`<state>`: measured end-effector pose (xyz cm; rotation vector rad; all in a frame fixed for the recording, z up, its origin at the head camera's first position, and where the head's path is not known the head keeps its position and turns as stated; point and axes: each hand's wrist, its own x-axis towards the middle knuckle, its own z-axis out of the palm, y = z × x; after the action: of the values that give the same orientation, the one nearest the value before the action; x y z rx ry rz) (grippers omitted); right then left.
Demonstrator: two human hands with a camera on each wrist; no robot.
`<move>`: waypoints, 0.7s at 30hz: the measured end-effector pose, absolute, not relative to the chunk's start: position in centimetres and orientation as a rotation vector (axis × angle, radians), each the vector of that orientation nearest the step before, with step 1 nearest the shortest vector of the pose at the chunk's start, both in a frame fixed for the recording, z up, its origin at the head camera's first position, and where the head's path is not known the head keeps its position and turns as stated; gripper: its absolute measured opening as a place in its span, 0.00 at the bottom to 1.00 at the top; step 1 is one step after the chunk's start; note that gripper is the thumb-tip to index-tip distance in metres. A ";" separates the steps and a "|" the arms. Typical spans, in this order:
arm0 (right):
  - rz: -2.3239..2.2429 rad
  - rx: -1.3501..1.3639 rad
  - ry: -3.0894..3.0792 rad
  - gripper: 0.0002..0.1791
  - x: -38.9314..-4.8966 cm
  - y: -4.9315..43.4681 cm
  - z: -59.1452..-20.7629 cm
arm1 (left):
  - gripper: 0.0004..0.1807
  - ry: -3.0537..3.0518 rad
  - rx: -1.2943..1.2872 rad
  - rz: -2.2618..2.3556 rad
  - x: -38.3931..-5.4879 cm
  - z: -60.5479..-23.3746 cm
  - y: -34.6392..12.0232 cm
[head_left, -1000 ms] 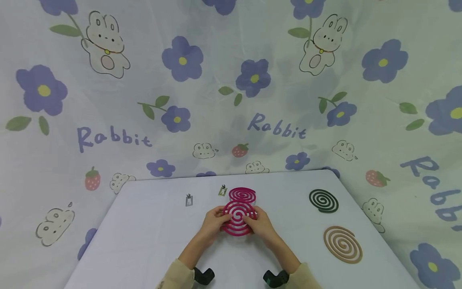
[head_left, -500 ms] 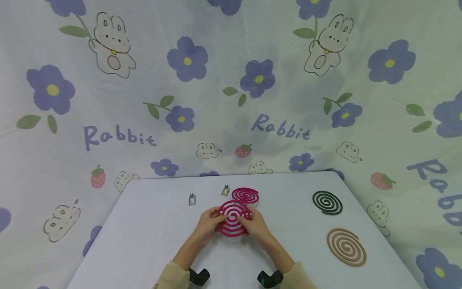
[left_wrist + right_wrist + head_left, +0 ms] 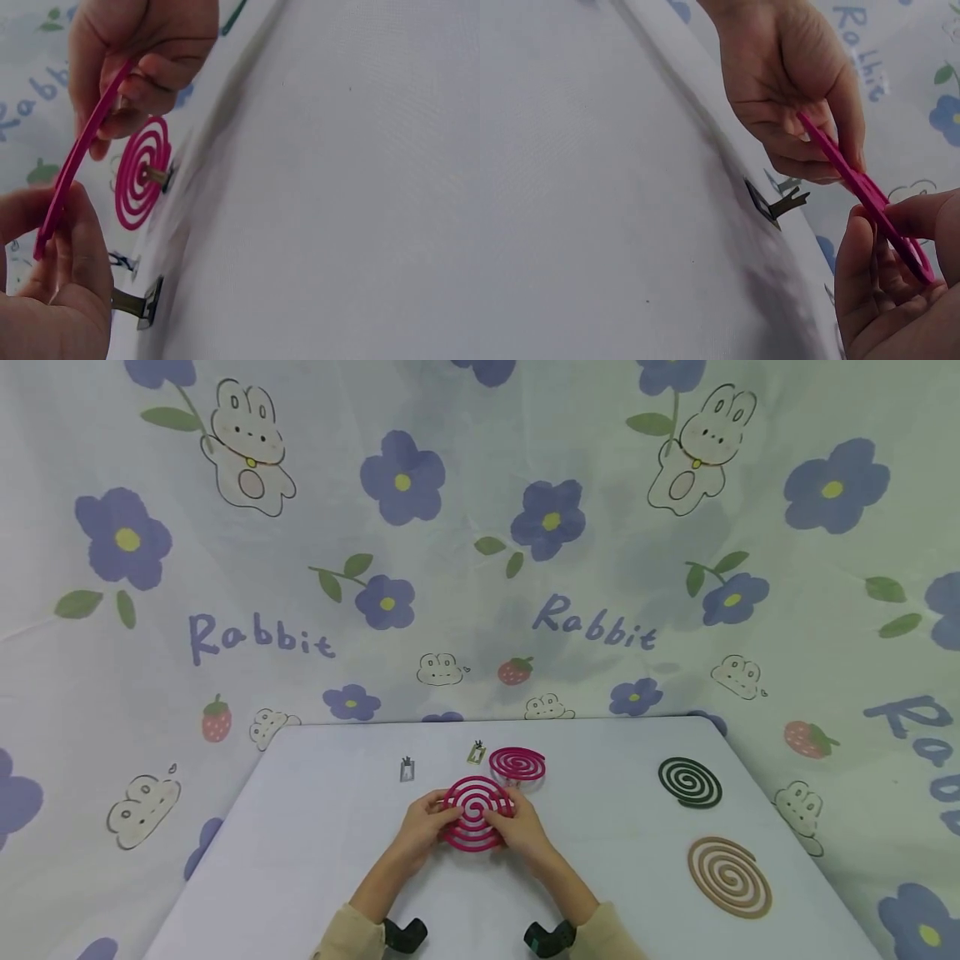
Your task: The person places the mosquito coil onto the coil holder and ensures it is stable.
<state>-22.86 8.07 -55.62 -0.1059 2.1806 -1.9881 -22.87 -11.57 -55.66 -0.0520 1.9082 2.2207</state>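
While reaching over the white table [image 3: 300, 852], held the front pink spiral [image 3: 474, 812] aloft, pinched at opposite sides between thumbs and fingers of left hand [image 3: 422, 828] and right hand [image 3: 527, 828]; had a second pink spiral [image 3: 517, 764] just beyond and a gold-coloured stand [image 3: 476, 752] near that.

Held coil [image 3: 474, 810] magenta, rear coil [image 3: 517, 763] same. Far coil [image 3: 690, 782] dark green, near coil [image 3: 730, 877] tan. Silver stand [image 3: 407, 769], gold stand [image 3: 476, 752]. Surface [image 3: 322, 827] white. Backdrop [image 3: 465, 585] pale, purple flowers [image 3: 402, 481], red strawberries [image 3: 514, 672].

White table [image 3: 300, 860] bears stands [image 3: 407, 770], green coil [image 3: 690, 782], tan coil [image 3: 730, 877].
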 end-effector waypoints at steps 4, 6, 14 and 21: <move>-1.998 -0.112 2.164 0.25 -22.9 7.6 -55.7 | 0.23 1.919 -0.081 2.215 -22.7 -55.6 -12.1; -2.004 -0.113 2.155 0.24 -22.9 7.4 -55.7 | 0.24 1.929 -0.089 2.210 -22.7 -55.6 -12.3; -1.998 -0.084 2.167 0.21 -23.0 6.4 -56.2 | 0.23 1.920 -0.121 2.229 -22.7 -55.7 -13.0; -2.022 -0.044 2.168 0.20 -23.3 5.2 -56.3 | 0.23 1.955 -0.159 2.224 -22.8 -55.9 -13.7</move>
<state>-23.33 5.16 -56.33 -0.0435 2.1679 -2.0222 -22.79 -13.65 -55.89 -0.1587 1.9555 2.2242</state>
